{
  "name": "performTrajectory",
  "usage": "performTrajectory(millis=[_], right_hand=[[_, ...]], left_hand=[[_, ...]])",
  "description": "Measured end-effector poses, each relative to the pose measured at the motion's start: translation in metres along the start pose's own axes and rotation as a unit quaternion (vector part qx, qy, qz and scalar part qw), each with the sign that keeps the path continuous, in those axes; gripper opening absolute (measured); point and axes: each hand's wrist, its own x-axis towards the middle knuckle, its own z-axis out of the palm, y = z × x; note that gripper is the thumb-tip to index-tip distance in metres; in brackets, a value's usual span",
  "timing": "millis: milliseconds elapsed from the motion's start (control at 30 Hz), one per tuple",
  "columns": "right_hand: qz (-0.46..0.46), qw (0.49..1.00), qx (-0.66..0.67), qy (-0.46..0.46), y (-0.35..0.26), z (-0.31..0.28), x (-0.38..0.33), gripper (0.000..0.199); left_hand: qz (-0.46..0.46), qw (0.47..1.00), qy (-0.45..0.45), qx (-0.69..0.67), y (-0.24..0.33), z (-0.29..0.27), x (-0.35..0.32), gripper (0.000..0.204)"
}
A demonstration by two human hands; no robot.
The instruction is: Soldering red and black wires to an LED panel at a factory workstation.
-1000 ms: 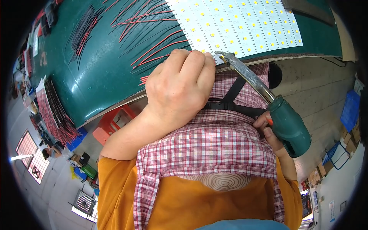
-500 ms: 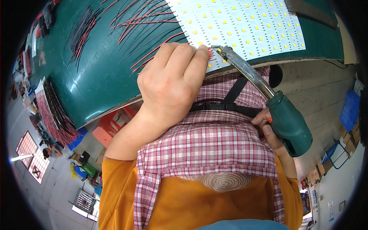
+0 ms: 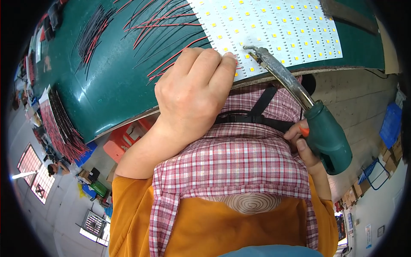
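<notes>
My left hand (image 3: 190,88) is closed at the lower left corner of a white LED board (image 3: 274,36) with rows of yellow chips. Red wire ends (image 3: 237,63) poke out beside its fingertips, over the board's edge; the pinch itself is hidden by the knuckles. In my right hand (image 3: 302,143) is a soldering gun (image 3: 329,139) with a green handle and an orange trigger. Its bent metal tip is over the board, a short way right of my left fingertips. Red and black wires (image 3: 171,25) run leftward from the board's left edge.
The green tabletop (image 3: 115,81) ends close to my apron. A loose bundle of black and red wires (image 3: 92,38) lies at the left, and a thicker wire bundle (image 3: 62,124) hangs over the left edge. A dark flat bar (image 3: 349,17) rests at the far right. Below is a red stool (image 3: 126,139).
The soldering gun has moved slightly right, and its tip has drawn away from the red wire ends by my left fingers. The board and left hand have shifted very little in view.
</notes>
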Motion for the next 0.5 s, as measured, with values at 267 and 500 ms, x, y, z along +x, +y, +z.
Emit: performTrajectory(millis=[267,500], right_hand=[[-0.022,1.0,-0.005,0.004,0.008,0.006,0.006,0.037],[0.003,1.0,-0.007,0.018,0.004,0.01,0.014,0.007]], left_hand=[[-0.024,0.998,-0.008,-0.058,-0.008,-0.001,0.002,0.019],[-0.066,0.996,-0.017,-0.049,-0.015,-0.003,0.01,0.021]])
